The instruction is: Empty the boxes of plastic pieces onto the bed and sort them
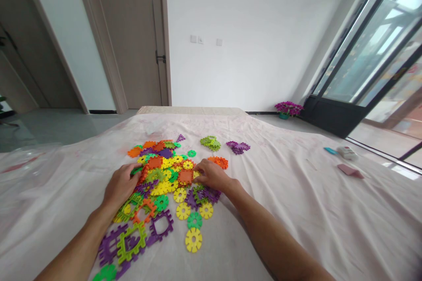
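A heap of plastic interlocking building pieces point(161, 175) lies in front of me: notched yellow and green discs, plus orange, purple and lime squares. At its left edge is my left hand point(121, 184), its thumb and fingers curled in around a green piece point(136, 170); whether they grip it is unclear. My right hand point(212, 174) reaches into the right side with fingers bent together, beside an orange square piece point(185, 177). What is between those fingertips is hidden. Nearer me are a yellow disc point(193, 240) and a lime square frame point(132, 242).
Small piles of lime pieces point(210, 142), purple pieces point(238, 147) and orange pieces point(220, 162) sit beyond my right hand. A pale cloth point(296, 210) with wrinkles covers the table. Clear plastic packaging point(26, 167) is at left; a blue object point(330, 151) lies far right.
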A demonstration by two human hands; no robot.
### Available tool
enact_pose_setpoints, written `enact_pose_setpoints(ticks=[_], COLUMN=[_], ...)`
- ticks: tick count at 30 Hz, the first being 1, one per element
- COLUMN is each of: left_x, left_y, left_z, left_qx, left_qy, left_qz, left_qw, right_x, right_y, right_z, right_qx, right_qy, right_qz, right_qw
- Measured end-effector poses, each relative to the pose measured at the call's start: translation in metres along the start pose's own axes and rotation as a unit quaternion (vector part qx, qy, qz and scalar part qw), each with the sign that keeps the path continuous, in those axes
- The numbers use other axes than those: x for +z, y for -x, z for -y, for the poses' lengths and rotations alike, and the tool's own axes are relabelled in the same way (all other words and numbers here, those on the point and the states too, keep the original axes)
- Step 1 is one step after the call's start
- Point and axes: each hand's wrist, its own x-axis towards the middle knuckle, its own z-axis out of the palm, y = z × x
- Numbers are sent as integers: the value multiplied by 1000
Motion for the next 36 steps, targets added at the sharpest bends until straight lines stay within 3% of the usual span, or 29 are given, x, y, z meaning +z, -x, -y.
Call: enact_pose_setpoints(ticks=[36], left_x=[-3], left_y=[2], left_z=[-5], left_qx=[-1], left_qy=[-10], left_qz=[-2], left_qw=[1000], right_x=[4], right_y=[1], right_z=[-2], right_qx=[6], right_qy=[-29], right_qz=[-28], right_qw=[999])
